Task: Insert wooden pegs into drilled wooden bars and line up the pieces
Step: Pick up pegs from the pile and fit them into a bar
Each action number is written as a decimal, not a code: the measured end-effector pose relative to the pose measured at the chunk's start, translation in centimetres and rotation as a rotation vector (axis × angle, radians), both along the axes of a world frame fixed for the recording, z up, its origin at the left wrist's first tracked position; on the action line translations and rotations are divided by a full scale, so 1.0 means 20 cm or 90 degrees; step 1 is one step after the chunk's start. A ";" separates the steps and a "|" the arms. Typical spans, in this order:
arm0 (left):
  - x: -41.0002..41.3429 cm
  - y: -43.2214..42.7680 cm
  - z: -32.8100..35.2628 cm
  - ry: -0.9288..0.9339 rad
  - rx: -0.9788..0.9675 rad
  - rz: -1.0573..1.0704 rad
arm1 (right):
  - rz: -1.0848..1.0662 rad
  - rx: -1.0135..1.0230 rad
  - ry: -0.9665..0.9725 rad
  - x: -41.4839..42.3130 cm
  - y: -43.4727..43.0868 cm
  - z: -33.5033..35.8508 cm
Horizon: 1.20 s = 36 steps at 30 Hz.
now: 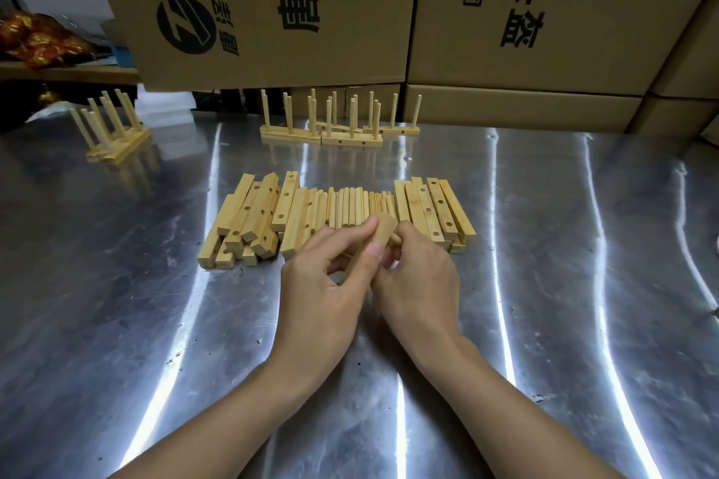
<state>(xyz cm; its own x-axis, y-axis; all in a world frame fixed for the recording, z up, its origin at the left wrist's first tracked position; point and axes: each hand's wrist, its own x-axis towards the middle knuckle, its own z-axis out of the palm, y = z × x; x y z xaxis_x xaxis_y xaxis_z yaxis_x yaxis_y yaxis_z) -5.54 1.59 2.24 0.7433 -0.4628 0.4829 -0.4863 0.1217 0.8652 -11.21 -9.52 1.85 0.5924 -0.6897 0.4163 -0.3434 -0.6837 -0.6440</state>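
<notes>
Hands: L [323, 276] + R [418, 272] grip bar [383, 231].

Bright overhead light falls on the steel table [116, 323], drawing long white glare streaks left and right of the left grip [323, 276] and right grip [416, 276], with soft shadows beneath both. Beyond them the cartons [311, 12] are evenly lit; the far left is dim. Straight edges bow toward the frame's borders.

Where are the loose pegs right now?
In the head view, the loose pegs lie mid-table between two piles of drilled bars, just beyond the left hand and right hand.
</notes>
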 end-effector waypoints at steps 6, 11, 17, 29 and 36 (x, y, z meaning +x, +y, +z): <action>-0.02 -0.01 -0.01 -0.016 0.029 -0.024 | 0.033 0.005 0.099 -0.03 -0.08 0.04; 0.06 0.06 0.01 -0.122 0.095 -0.069 | 0.157 0.110 0.087 -0.05 -0.09 0.03; 0.13 0.06 0.09 -0.175 0.224 -0.101 | 0.100 0.098 0.086 -0.06 -0.11 0.03; 0.05 -0.19 0.43 0.125 0.353 -0.224 | 0.079 -0.232 0.095 -0.15 0.07 0.13; 0.06 -0.14 0.37 -0.029 0.365 -0.373 | 0.276 0.003 0.135 -0.17 0.11 0.11</action>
<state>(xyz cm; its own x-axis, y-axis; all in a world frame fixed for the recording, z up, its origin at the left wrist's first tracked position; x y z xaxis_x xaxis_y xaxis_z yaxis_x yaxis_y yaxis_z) -4.25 -1.27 9.61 0.2892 -0.9541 0.0775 -0.5170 -0.0876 0.8515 -14.62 -7.36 3.97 0.8972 -0.3618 0.2532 -0.1511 -0.7904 -0.5937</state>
